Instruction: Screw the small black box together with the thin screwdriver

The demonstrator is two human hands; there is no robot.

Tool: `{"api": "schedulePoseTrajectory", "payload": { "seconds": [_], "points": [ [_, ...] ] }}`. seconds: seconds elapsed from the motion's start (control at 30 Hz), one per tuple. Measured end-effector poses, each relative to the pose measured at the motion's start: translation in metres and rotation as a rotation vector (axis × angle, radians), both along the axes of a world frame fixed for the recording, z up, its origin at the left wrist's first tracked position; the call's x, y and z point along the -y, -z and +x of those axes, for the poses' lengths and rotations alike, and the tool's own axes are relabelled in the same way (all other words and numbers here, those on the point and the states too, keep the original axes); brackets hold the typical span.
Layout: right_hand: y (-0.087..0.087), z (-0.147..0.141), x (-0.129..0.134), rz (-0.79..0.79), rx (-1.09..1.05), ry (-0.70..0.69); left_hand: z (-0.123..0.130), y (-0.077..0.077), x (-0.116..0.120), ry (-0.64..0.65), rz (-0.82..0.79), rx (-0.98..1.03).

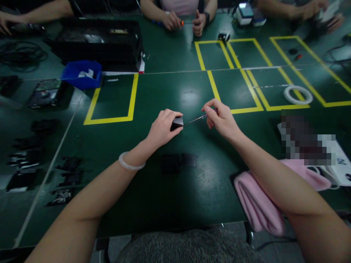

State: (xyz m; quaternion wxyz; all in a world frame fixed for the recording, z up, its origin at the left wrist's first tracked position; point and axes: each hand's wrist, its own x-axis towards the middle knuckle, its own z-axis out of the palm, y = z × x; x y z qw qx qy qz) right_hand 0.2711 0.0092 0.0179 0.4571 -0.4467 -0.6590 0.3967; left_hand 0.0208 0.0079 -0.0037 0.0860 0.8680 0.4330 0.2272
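My left hand (163, 127) grips a small black box-like part (177, 123) just above the green table, thumb and fingers on its sides. A thin screwdriver (197, 118) is pinched in my right hand (219, 116). Its slim metal shaft points left and its tip reaches the near-right edge of the black part; whether they touch I cannot tell. My right fingers hide most of the handle. Closer to me on the table lie a black flat part (170, 164) and a thinner dark plate (189, 160) side by side.
Black parts (68, 177) lie in rows at left, near a blue bin (81, 75) and a large black tray (95, 47). A pink cloth (259, 202) and a white box (341, 157) are at right, below a white tape roll (298, 95). Co-workers' hands (199, 23) work opposite.
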Motion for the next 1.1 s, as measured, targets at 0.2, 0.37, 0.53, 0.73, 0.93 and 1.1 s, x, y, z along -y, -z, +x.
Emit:
{"api": "schedulePoseTrajectory", "payload": {
  "seconds": [0.2, 0.37, 0.53, 0.73, 0.93, 1.1],
  "points": [
    [0.0008, 0.0000, -0.0002, 0.017, -0.023, -0.009, 0.0009, -0.0012, 0.0006, -0.007, 0.000, -0.003],
    [0.0003, 0.0002, 0.0002, 0.016, 0.003, 0.010, 0.0009, -0.0014, 0.0004, -0.004, -0.003, -0.002],
    [0.0008, 0.0012, 0.0001, 0.007, 0.004, -0.002, 0.0008, -0.0013, 0.0003, -0.007, -0.017, -0.004],
    [0.0011, 0.0015, -0.0001, 0.008, 0.025, 0.005, 0.0004, 0.0002, -0.0004, -0.002, -0.012, -0.002],
    [0.0000, 0.0012, 0.0006, 0.009, -0.009, -0.013, 0.0001, 0.0004, -0.0003, 0.003, -0.009, 0.011],
    [-0.0020, 0.0012, 0.0014, -0.013, 0.043, 0.006, 0.0002, -0.0003, 0.0002, 0.001, -0.013, 0.010]
  ]
}}
